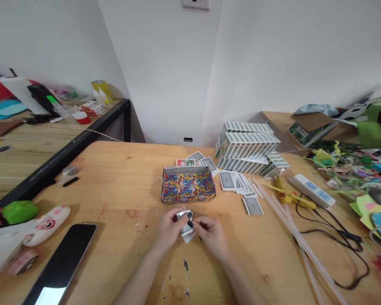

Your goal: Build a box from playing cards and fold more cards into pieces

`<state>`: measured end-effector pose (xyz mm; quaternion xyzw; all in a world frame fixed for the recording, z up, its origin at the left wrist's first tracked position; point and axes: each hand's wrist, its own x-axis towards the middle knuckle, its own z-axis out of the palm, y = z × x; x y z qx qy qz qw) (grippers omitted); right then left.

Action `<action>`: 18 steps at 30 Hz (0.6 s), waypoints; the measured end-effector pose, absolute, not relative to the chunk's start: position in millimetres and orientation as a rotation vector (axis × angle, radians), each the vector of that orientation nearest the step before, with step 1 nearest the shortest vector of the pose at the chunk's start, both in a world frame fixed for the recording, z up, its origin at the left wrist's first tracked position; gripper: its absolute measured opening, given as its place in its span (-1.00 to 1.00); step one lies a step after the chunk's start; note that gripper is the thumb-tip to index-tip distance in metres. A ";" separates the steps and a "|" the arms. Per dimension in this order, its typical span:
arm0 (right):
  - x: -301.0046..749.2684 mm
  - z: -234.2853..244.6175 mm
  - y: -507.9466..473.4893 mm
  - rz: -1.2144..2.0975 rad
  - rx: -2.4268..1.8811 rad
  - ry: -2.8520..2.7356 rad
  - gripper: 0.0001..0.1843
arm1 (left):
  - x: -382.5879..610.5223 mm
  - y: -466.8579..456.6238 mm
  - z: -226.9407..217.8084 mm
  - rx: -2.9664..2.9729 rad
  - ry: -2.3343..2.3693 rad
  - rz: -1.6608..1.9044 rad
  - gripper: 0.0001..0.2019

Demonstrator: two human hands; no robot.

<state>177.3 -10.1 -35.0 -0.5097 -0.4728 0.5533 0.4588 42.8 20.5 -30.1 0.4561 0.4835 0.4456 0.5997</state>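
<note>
My left hand (169, 231) and my right hand (212, 234) meet over the wooden table (120, 186), both pinching a small folded playing card piece (185, 224). A scrap of card sticks out below the fingers. Just beyond my hands stands a small open box (188, 185) with colourful patterned sides. Loose playing cards (238, 183) lie fanned to the right of the box, and a few more lie behind it.
Stacked card packs (248, 146) stand at the back. A yellow glue gun (290, 195), glue sticks (296, 237), a power strip (311, 190) and craft scraps lie right. A black phone (63, 260), a pink-white toy (47, 224) and a green object (19, 211) lie left.
</note>
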 end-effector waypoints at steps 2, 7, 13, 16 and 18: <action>176.6 -35.6 -10.3 1.356 -1.256 -1.134 -0.78 | 43.1 20.7 -30.4 1.072 1.110 1.021 -0.87; 178.2 -34.2 -10.0 1.356 -1.245 -1.047 -0.78 | 46.0 18.6 -29.8 1.042 1.142 0.975 -0.81; 181.4 -33.6 -9.4 1.327 -1.262 -0.959 -0.74 | 46.6 17.3 -29.7 1.008 1.112 0.973 -0.83; 181.6 -34.8 -9.3 1.324 -1.260 -0.978 -0.74 | 47.3 16.9 -29.3 0.994 1.127 0.976 -0.82; 181.6 -36.1 -9.4 1.324 -1.265 -1.001 -0.74 | 47.6 16.5 -29.4 0.991 1.138 0.972 -0.81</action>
